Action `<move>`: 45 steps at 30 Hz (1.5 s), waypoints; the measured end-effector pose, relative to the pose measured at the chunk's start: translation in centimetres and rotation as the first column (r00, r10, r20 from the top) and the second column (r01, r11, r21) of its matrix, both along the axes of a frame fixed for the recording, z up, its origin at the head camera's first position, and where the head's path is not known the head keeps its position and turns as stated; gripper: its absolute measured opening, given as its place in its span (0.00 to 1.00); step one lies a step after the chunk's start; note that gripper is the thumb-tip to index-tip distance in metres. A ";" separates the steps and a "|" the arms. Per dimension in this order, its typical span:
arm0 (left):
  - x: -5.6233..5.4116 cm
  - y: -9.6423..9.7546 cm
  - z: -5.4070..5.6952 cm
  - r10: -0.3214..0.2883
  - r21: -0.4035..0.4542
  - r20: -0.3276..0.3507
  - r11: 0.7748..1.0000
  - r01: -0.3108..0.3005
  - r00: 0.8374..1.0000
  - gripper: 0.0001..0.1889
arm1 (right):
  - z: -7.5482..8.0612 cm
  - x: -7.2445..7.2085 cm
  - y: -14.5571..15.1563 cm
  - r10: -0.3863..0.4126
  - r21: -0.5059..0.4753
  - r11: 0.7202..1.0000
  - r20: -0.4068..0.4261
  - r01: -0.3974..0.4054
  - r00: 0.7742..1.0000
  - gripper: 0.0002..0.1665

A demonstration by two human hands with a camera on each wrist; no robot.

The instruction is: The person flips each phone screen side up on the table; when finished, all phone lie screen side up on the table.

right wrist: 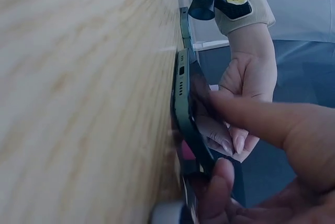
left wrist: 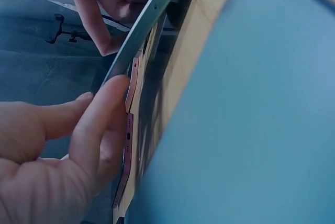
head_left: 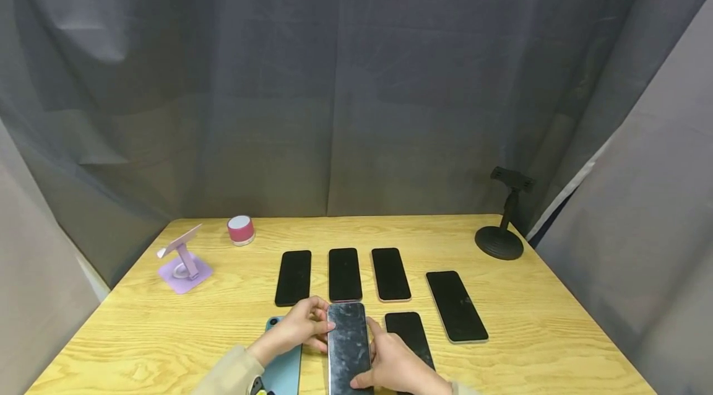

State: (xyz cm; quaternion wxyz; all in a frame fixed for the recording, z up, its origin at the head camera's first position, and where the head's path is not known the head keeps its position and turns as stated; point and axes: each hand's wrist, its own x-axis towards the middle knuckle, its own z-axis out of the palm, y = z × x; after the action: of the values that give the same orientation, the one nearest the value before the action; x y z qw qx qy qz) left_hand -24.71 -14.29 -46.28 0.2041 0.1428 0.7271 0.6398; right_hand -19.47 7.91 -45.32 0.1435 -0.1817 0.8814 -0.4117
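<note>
Both hands hold a dark-screened phone point(head_left: 349, 351), its smudged screen up, at the table's near middle. My left hand point(head_left: 301, 325) pinches its left edge near the far end. With the thumb on the screen and fingers at the side, my right hand point(head_left: 398, 363) grips the near right part. The left wrist view shows the phone's thin side edge point(left wrist: 137, 35) raised off the table, and its port end point(right wrist: 181, 90) appears in the right wrist view. A light blue phone point(head_left: 283, 373) lies back up under my left forearm, partly hidden. Close by my right hand lies a black-screened phone point(head_left: 409, 336), partly covered.
Three phones lie in a row beyond the hands: left point(head_left: 293, 277), middle point(head_left: 345, 274) and right point(head_left: 391, 274). A larger phone point(head_left: 457, 306) lies to the right. Farther out are a purple stand point(head_left: 186, 262), a pink-and-white cylinder point(head_left: 241, 231) and a black stand point(head_left: 501, 240).
</note>
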 end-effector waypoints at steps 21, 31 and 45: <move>0.6 0.3 -0.3 0.027 -0.139 0.013 0.990 -0.025 1.000 0.21 | -0.3 -0.2 -0.9 -0.021 0.264 0.964 0.016 0.016 1.000 0.76; 0.5 0.7 0.3 0.017 -0.261 -0.117 0.964 -0.047 0.993 0.25 | -0.3 -0.3 -0.9 0.015 0.323 0.946 -0.070 0.009 0.997 0.74; -0.1 0.9 0.6 -0.084 -0.506 -0.358 0.855 -0.117 0.930 0.21 | 0.1 -0.8 -0.7 0.072 0.349 0.936 -0.069 -0.043 0.995 0.71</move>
State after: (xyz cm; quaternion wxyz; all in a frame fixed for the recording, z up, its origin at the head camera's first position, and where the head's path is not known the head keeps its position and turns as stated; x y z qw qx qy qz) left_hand -24.83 -13.40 -45.65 0.0895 0.1933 0.8987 0.3834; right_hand -20.24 7.23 -45.24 0.1495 -0.1958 0.9396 -0.2375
